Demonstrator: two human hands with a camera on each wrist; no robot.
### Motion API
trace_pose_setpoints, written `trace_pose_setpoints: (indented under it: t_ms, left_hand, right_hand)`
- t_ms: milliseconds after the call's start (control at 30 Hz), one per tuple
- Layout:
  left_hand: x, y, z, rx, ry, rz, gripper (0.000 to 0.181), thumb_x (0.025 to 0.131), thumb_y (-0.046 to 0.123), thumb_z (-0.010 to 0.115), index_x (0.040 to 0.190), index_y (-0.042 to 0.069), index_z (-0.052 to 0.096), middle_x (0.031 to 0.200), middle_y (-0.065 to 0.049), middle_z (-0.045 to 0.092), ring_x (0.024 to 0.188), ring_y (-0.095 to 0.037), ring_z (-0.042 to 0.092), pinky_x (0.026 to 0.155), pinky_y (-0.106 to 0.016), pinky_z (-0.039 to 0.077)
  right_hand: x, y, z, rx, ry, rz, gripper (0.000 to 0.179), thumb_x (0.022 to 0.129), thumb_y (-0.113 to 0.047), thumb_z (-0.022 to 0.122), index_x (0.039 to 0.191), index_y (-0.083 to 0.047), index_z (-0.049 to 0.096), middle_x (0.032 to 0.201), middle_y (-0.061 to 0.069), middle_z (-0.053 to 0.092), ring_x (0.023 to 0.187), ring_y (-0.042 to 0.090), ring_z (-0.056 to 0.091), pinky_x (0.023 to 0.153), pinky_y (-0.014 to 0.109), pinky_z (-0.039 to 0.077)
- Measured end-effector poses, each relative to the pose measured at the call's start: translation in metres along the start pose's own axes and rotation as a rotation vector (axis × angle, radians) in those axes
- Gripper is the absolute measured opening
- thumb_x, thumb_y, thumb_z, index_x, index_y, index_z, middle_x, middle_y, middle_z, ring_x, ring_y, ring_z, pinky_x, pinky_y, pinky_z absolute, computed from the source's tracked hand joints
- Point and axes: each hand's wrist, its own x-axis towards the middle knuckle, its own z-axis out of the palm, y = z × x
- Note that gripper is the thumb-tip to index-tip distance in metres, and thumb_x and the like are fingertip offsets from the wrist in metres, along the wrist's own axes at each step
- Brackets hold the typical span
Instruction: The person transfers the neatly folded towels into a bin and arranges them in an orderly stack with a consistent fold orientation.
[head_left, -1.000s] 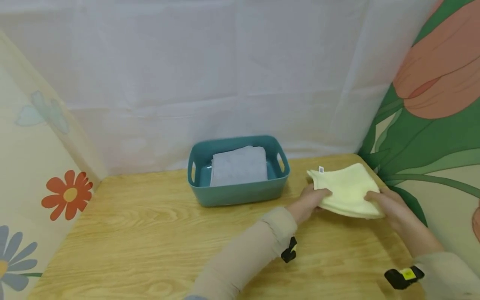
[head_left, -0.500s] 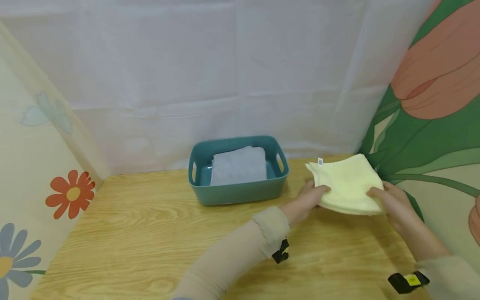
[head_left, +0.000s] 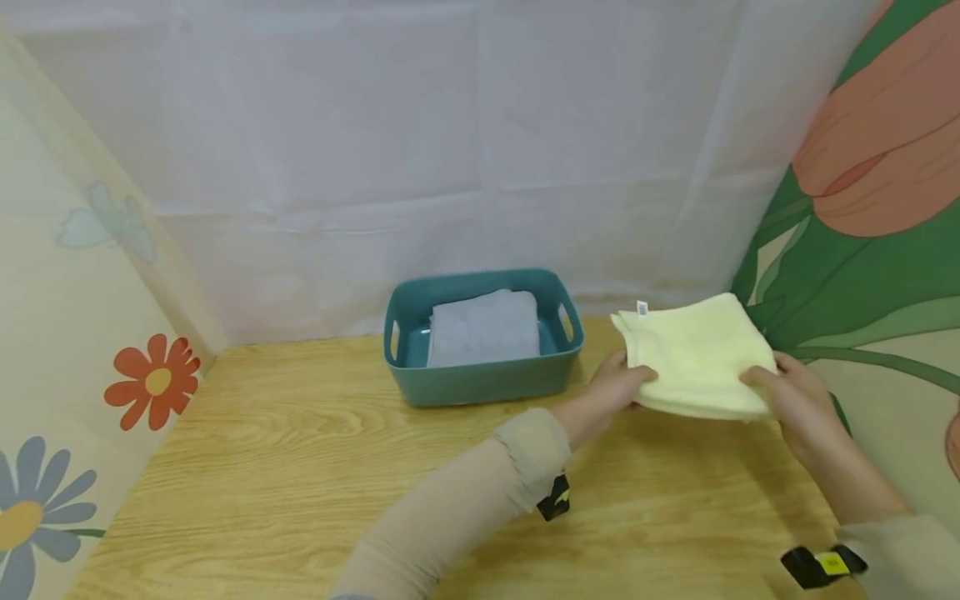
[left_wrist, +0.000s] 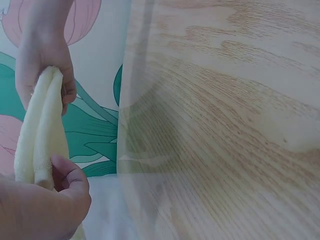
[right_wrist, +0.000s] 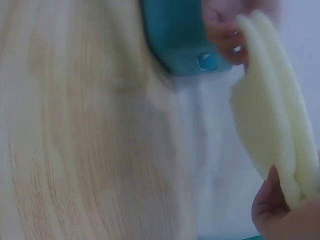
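Observation:
A pale yellow folded towel with a small white tag at its far left corner is held up between both hands, over the table's right side. My left hand pinches its near left edge, thumb on top and fingers beneath. On the opposite side my right hand grips the near right edge the same way. Both wrist views show the towel edge-on as a thick double fold, lifted off the wood. To the left stands a teal plastic basket with a folded light grey towel lying inside.
The wood-grain table stretches left and in front of the basket. A white cloth hangs behind the table's back edge. Flower-painted panels close in both sides, the right one close to my right hand.
Both hands have raised the yellow towel a little and tipped its far edge up and away. The basket and grey towel stay in place while the head view shifts slightly.

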Motion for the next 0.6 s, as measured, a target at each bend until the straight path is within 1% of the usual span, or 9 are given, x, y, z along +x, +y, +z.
trace_pose_setpoints:
  t_ms: [100,200,433,500,567,600]
  left_hand:
    - [-0.001,-0.001,-0.001,-0.004,0.004,0.005,0.028,0.089,0.004,0.065,0.116,0.01,0.065,0.078,-0.002,0.06,0.063,-0.015,0.051,0.058,-0.028,0.045]
    - [-0.002,-0.001,-0.003,-0.018,0.008,0.005,0.033,0.089,0.004,0.066,0.121,0.011,0.064,0.08,-0.002,0.06,0.064,-0.016,0.053,0.062,-0.032,0.048]
    - [-0.01,0.003,-0.009,-0.042,-0.036,0.004,0.042,0.088,0.004,0.068,0.129,0.01,0.061,0.083,-0.004,0.063,0.069,-0.018,0.058,0.075,-0.04,0.056]
    - [-0.012,0.004,-0.012,-0.043,-0.063,0.018,0.044,0.088,0.004,0.068,0.13,0.01,0.06,0.085,-0.004,0.062,0.07,-0.018,0.059,0.077,-0.042,0.056]
    - [-0.014,0.005,-0.017,-0.036,-0.103,0.043,0.046,0.087,0.002,0.068,0.131,0.011,0.059,0.088,-0.004,0.062,0.072,-0.018,0.06,0.077,-0.041,0.056]
    - [-0.015,0.005,-0.019,-0.024,-0.122,0.057,0.046,0.087,0.002,0.067,0.131,0.012,0.058,0.089,-0.004,0.061,0.072,-0.017,0.06,0.076,-0.039,0.056]
  right_hand:
    - [0.0,0.0,0.001,0.027,0.013,-0.011,0.072,0.102,-0.027,0.045,0.151,0.015,0.013,0.142,0.033,0.027,0.083,-0.001,0.047,0.065,0.012,0.045]
    - [0.0,-0.001,0.002,0.056,0.026,-0.021,0.072,0.102,-0.027,0.046,0.151,0.015,0.013,0.138,0.03,0.031,0.082,-0.003,0.048,0.066,0.012,0.046]
    - [-0.003,-0.005,0.003,0.096,0.047,-0.039,0.07,0.103,-0.026,0.047,0.151,0.015,0.015,0.131,0.023,0.036,0.085,-0.001,0.049,0.069,0.011,0.046]
    - [-0.004,-0.006,0.005,0.108,0.06,-0.043,0.07,0.102,-0.025,0.049,0.15,0.015,0.017,0.127,0.017,0.04,0.085,-0.001,0.049,0.069,0.011,0.045]
    - [-0.006,-0.008,0.006,0.129,0.079,-0.052,0.069,0.102,-0.025,0.051,0.15,0.014,0.022,0.121,0.008,0.044,0.085,-0.002,0.05,0.07,0.011,0.046]
    - [-0.006,-0.009,0.007,0.167,0.087,-0.058,0.066,0.101,-0.025,0.054,0.149,0.012,0.026,0.118,0.003,0.046,0.085,-0.002,0.051,0.07,0.01,0.046]
